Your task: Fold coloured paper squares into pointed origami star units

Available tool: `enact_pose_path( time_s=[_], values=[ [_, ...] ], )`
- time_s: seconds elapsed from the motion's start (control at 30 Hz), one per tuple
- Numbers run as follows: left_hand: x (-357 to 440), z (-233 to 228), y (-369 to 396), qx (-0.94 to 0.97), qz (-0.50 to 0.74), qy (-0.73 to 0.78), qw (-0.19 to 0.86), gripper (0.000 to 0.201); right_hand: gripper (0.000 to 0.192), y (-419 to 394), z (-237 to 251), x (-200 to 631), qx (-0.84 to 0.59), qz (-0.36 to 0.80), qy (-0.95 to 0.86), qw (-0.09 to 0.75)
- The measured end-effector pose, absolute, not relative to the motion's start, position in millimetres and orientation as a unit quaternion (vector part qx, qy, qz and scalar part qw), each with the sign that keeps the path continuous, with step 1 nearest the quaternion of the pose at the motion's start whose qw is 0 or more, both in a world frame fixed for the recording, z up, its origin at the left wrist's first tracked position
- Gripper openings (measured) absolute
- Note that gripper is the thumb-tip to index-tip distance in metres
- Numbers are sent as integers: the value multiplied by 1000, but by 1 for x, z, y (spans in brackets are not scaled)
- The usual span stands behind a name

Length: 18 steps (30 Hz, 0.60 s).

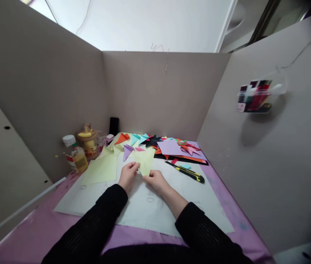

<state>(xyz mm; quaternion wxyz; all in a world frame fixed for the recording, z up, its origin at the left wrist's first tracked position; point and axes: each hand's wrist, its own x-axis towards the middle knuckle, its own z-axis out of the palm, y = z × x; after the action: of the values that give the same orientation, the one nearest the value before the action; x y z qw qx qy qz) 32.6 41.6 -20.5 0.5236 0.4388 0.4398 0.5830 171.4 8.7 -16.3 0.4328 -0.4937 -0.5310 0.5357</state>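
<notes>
Between my two hands a pale yellow-green sheet of paper is held up above the white sheet on the table. My left hand pinches its left lower edge with thumb and fingertips. At the bottom corner, my right hand grips the same paper between thumb and fingers. Larger pale green paper lies flat to the left. A folded purple paper piece rests just behind my left hand. To the right of my right hand lies a black and yellow utility knife.
Behind my hands are folded colored paper pieces and a lilac sheet on a stack. A bottle of yellowish liquid and a brown tub stand at left. Grey panels enclose the table; a clear container hangs at right.
</notes>
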Motion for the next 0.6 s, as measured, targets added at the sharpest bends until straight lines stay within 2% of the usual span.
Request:
enact_pose_path(
  time_s=[0.23,0.33,0.4,0.5,0.6],
  values=[
    [-3,-5,63,262,721,398,503,27,11,2,-10,178,-506,557,-570,330],
    [-4,-3,63,228,750,368,500,30,13,5,-12,180,-518,537,-571,343],
    [6,-6,55,282,701,347,555,38,15,8,-15,180,-522,508,-574,373],
    [29,-13,41,387,561,322,657,55,15,12,-18,180,-511,478,-598,391],
    [42,-19,34,427,537,331,648,58,19,13,-20,179,-503,461,-618,390]
  ],
)
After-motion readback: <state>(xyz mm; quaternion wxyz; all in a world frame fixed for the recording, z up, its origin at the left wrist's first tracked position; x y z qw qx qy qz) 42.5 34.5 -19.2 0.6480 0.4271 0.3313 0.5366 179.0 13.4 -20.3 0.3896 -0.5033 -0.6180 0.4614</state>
